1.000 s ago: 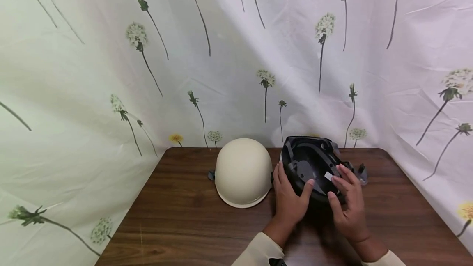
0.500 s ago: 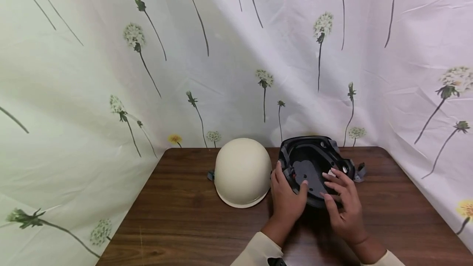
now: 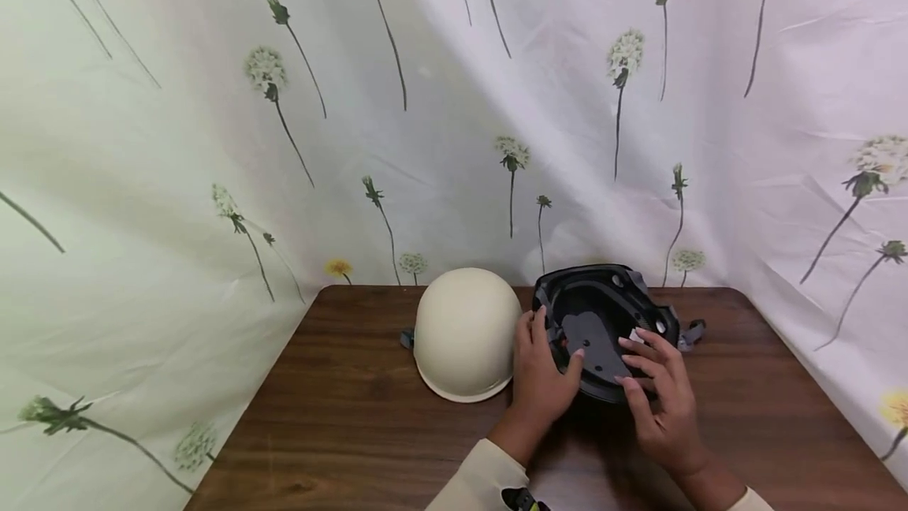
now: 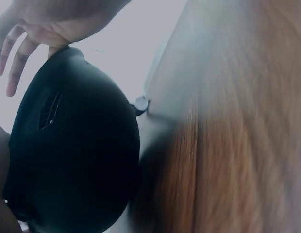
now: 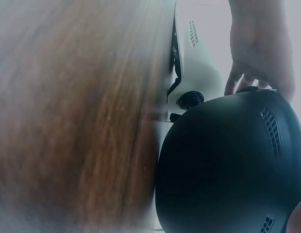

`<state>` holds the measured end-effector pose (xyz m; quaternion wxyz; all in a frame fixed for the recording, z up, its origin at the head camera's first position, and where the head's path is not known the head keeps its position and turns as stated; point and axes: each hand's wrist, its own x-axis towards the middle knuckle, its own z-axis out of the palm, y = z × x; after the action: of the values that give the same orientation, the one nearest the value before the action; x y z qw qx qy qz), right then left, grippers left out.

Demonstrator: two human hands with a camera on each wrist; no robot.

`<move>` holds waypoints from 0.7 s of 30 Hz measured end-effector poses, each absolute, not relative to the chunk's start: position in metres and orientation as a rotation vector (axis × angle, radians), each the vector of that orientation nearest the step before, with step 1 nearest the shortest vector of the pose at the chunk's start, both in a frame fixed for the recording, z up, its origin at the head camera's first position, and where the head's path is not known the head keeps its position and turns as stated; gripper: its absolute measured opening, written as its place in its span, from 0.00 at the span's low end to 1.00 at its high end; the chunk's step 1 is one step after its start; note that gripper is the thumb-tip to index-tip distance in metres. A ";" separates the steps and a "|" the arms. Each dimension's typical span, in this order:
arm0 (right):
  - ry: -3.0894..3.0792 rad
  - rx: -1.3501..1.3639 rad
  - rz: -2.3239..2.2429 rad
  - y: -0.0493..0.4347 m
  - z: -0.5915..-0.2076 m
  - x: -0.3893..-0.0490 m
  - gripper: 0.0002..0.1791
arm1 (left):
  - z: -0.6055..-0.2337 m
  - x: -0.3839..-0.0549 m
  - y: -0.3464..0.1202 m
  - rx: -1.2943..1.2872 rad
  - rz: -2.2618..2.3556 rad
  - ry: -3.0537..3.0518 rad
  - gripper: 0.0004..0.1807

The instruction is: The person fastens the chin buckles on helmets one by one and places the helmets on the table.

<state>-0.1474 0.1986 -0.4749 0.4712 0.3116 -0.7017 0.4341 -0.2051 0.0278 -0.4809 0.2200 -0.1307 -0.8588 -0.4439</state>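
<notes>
Black helmet (image 3: pixel 596 326): upturned, grey-lined, vented shell | left hand (image 3: pixel 541 381): clamped on its edge | right hand (image 3: pixel 663 404): fingers apart

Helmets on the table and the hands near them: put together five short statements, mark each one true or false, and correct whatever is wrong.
1. The left hand touches the black helmet. True.
2. The black helmet's inside is hidden from the head camera. False: its open side faces up, and the inside shows.
3. The cream helmet rests dome up on the table. True.
4. The right hand is on the cream helmet. False: it is at the black helmet.
5. The cloth behind the table is plain. False: it is printed with flowers.
</notes>
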 end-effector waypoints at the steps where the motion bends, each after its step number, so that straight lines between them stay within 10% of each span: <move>1: -1.726 0.758 1.065 0.200 -0.476 -0.147 0.09 | -0.480 -0.206 0.026 -0.388 -1.197 -2.399 0.48; 21: -1.633 0.695 1.040 0.230 -0.455 -0.154 0.12 | -0.448 -0.242 -0.006 -0.658 -0.750 -2.467 0.32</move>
<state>-0.1536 0.2298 -0.4546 0.5160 0.2895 -0.6800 0.4330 -0.2423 -0.0063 -0.4481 0.2378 -0.2401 -0.9004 -0.2739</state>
